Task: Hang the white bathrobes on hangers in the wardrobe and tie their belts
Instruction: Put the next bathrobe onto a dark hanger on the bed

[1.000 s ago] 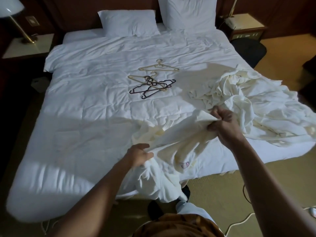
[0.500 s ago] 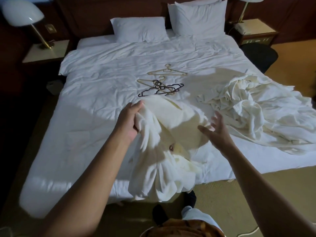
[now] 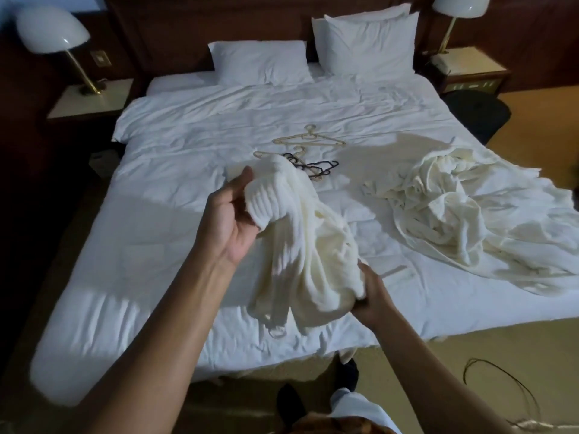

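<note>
1. Holding one bathrobe (image 3: 300, 245) bunched up on the near side of the hangers (image 3: 308, 151), the person has both hands clamped on it. The left hand (image 3: 232, 220) cups the ribbed upper wad with the thumb raised, and the right hand (image 3: 368, 292) grips the lower folds. The hands are apart, the left one higher.
2. A crumpled pile of robes (image 3: 454, 214) lies to the right of the hangers, on the same bed (image 3: 156, 245). No wardrobe is in view and nothing is on a hanger, so the task looks barely started.
3. The held robe is a tangle and I cannot make out its collar or sleeves. Putting it on a hanger without shaking it out first would likely leave it twisted.
4. A narrow loop (image 3: 277, 332) dangles from the bottom of the bundle; whether it is the belt I cannot tell. If it is, a shake could pull it free.
5. The dark and pale hangers overlap one another. Lifting one may drag others along.
6. A cable (image 3: 488, 380) lies on the floor, well to the near right of the hangers. It could catch a foot on the way to the wardrobe.
</note>
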Tool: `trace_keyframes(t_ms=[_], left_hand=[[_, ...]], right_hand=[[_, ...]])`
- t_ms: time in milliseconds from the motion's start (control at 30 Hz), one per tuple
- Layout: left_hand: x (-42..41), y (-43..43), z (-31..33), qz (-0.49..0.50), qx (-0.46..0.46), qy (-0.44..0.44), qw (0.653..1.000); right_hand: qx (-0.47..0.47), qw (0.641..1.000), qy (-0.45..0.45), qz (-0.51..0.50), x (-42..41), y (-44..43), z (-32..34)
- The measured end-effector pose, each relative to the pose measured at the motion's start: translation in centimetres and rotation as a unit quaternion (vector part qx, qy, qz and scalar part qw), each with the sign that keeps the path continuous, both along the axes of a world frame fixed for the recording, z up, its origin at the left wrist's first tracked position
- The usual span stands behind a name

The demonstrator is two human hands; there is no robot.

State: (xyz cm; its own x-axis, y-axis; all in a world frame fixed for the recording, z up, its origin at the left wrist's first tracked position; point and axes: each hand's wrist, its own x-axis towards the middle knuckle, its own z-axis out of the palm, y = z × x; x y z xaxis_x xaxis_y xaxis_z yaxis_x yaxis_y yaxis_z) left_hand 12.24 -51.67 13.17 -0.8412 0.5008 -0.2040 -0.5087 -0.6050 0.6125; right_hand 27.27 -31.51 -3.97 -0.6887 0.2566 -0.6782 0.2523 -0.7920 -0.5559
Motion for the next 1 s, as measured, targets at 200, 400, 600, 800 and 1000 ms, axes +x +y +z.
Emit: trace_keyframes(t_ms=[200, 400, 600, 800, 1000], left_hand=[[-2.4, -2.1, -1.6, 0.003, -0.025, 0.029, 0.999], [-3.6, -3.5, -9.5, -0.006, -0.257, -0.041, 0.965], [-1.6, -6.2, -15.5, -0.191, -0.650, 0.067, 0.733], [1.3, 2.3, -7.2, -0.222, -0.415, 0.233, 0.851], [1.3, 3.1, -6.7, -0.132, -0.405, 0.256, 0.868]], right_hand=[[0.203, 0.975, 0.064, -0.061, -4.9, 6.4, 6.9], [0.332, 0.930, 0.152, -0.036, -6.2, 8.4, 11.5], [0.344, 0.922, 0.175, 0.021, -5.8, 8.5, 10.9], [0.390, 0.887, 0.188, 0.157, -6.3, 2.1, 11.4], [0.445, 0.871, 0.165, 0.130, -6.8, 2.3, 11.3]])
